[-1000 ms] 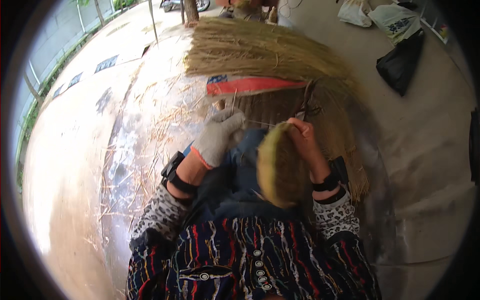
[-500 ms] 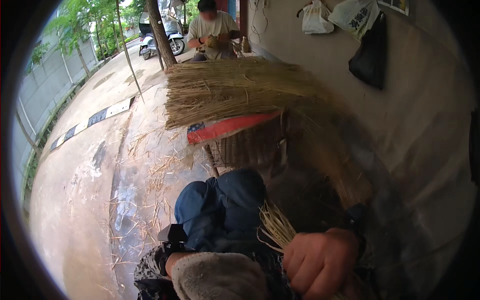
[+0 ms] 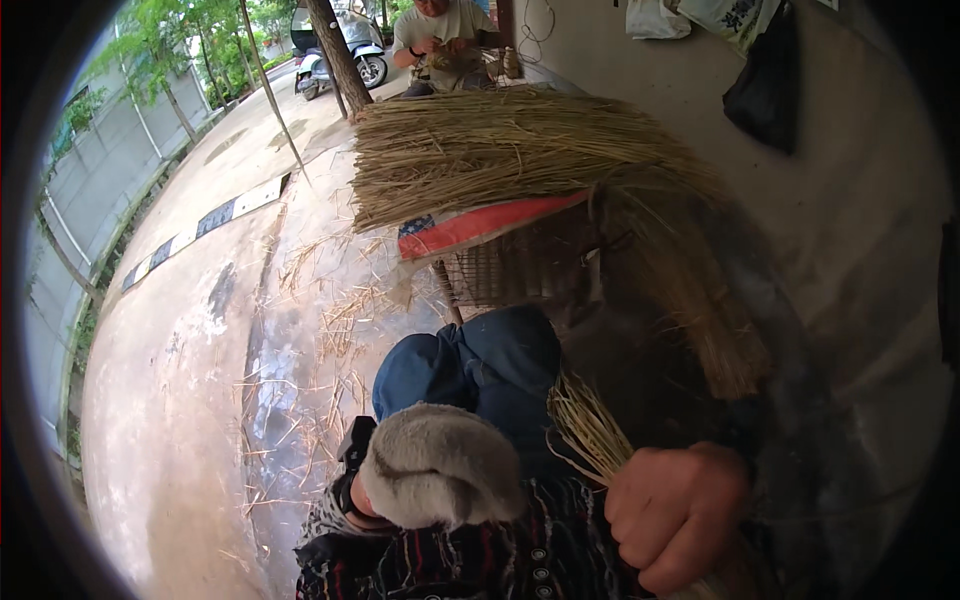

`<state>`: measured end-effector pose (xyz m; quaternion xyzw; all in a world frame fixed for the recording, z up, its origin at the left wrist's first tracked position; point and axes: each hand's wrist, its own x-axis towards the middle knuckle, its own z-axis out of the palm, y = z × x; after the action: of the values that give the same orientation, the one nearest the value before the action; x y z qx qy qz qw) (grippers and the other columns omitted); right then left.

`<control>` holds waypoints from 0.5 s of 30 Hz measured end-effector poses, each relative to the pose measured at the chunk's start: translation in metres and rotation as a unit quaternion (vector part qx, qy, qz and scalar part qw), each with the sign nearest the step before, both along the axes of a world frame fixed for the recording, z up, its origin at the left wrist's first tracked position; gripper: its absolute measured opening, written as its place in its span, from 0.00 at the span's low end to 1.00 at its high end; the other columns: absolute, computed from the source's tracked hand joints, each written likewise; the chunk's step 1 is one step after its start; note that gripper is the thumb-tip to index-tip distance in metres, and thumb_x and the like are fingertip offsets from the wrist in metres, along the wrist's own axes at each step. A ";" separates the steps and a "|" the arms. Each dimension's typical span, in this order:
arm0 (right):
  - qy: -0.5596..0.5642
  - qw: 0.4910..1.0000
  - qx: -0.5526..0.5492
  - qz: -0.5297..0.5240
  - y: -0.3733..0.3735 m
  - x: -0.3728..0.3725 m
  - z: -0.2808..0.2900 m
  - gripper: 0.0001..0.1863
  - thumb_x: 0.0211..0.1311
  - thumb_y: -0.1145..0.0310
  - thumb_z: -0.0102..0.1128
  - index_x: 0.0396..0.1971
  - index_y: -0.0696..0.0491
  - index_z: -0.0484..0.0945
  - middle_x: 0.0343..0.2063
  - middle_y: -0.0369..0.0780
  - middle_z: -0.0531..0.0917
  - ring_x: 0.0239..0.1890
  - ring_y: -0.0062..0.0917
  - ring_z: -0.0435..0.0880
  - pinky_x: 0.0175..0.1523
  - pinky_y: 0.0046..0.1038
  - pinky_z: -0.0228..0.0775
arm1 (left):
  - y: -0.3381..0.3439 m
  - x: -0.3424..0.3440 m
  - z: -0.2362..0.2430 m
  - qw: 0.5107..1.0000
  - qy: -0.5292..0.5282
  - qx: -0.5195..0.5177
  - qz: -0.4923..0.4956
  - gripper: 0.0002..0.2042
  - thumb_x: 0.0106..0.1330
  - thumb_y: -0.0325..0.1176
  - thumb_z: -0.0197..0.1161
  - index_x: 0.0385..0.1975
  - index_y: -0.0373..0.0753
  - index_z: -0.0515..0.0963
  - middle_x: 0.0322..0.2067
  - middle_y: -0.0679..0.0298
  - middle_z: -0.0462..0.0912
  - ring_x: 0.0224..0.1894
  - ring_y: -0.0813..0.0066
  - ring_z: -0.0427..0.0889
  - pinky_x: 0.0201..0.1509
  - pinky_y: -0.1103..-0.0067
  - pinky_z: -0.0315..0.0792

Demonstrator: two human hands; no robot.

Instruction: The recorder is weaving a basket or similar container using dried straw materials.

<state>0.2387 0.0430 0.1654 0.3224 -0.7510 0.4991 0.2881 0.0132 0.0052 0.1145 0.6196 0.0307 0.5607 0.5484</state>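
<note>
Item: one straw bundle (image 3: 592, 430), slim, held at the lower right before the person's body, beside the blue-trousered knees (image 3: 470, 360). Colour: pale yellow with greenish tints, darker between the stalks. Form: thin, stiff stalks, gathered tightly at the grip and fanned loosely toward the upper left, with uneven tips; one stalk is bent away in a curve on the left side. The lower part is covered by the fist and blurred below it.

Right hand (image 3: 680, 515): bare, fingers wrapped round the bundle in a closed fist.

Left hand (image 3: 440, 465): covered by a greyish-white knitted glove, raised before the chest and bent inward; whether anything is pinched cannot be told.

Adjoining stock: a broad straw pile (image 3: 520, 150), yellow-brown, its stalks laid mostly lengthwise, placed beyond the knees; a red cloth (image 3: 490, 226) with a blue, white-marked corner is seen under its near edge. A further sheaf (image 3: 700, 300) is hung down at the right, its cut ends lowermost. Loose straw (image 3: 345, 315) is scattered over the ground at the left.
</note>
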 end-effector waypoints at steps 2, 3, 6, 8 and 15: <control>-0.040 0.999 0.006 -0.022 -0.007 0.004 -0.001 0.20 0.70 0.64 0.48 0.24 0.65 0.76 0.15 0.41 0.68 0.12 0.32 0.67 0.17 0.31 0.52 | -0.004 -0.003 0.002 1.000 0.012 -0.024 0.016 0.16 0.65 0.37 0.63 0.35 0.25 0.78 0.25 0.56 0.81 0.24 0.71 0.80 0.26 0.78 0.72; -0.034 0.999 0.005 -0.010 -0.005 0.004 -0.007 0.18 0.68 0.67 0.47 0.24 0.65 0.75 0.15 0.42 0.68 0.12 0.32 0.66 0.17 0.32 0.52 | -0.006 -0.005 0.003 0.998 0.026 -0.049 0.025 0.17 0.65 0.38 0.63 0.35 0.24 0.78 0.24 0.56 0.81 0.23 0.73 0.80 0.25 0.79 0.72; -0.030 0.999 -0.019 -0.004 -0.008 0.007 -0.014 0.16 0.67 0.71 0.45 0.24 0.65 0.75 0.15 0.42 0.69 0.12 0.32 0.66 0.17 0.32 0.51 | -0.005 -0.002 0.009 0.996 0.042 -0.079 0.008 0.20 0.67 0.42 0.60 0.33 0.24 0.78 0.21 0.58 0.79 0.20 0.77 0.75 0.23 0.82 0.68; -0.019 0.999 -0.041 -0.015 -0.014 0.008 -0.016 0.16 0.68 0.71 0.44 0.24 0.66 0.74 0.17 0.44 0.71 0.12 0.32 0.65 0.17 0.33 0.51 | -0.007 0.000 0.013 0.992 0.056 -0.114 0.017 0.22 0.67 0.45 0.59 0.32 0.25 0.79 0.20 0.60 0.77 0.18 0.78 0.71 0.22 0.82 0.64; -0.014 1.000 -0.026 0.001 -0.025 0.007 -0.021 0.15 0.68 0.71 0.45 0.26 0.66 0.74 0.18 0.46 0.73 0.13 0.34 0.66 0.18 0.33 0.52 | -0.012 0.002 0.006 0.996 0.014 -0.077 0.040 0.22 0.68 0.47 0.58 0.32 0.26 0.78 0.20 0.61 0.76 0.17 0.79 0.69 0.21 0.82 0.61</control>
<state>0.2453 0.0185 0.1446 0.3086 -0.7411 0.5237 0.2851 0.0148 -0.0064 0.1206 0.5816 0.1062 0.5697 0.5709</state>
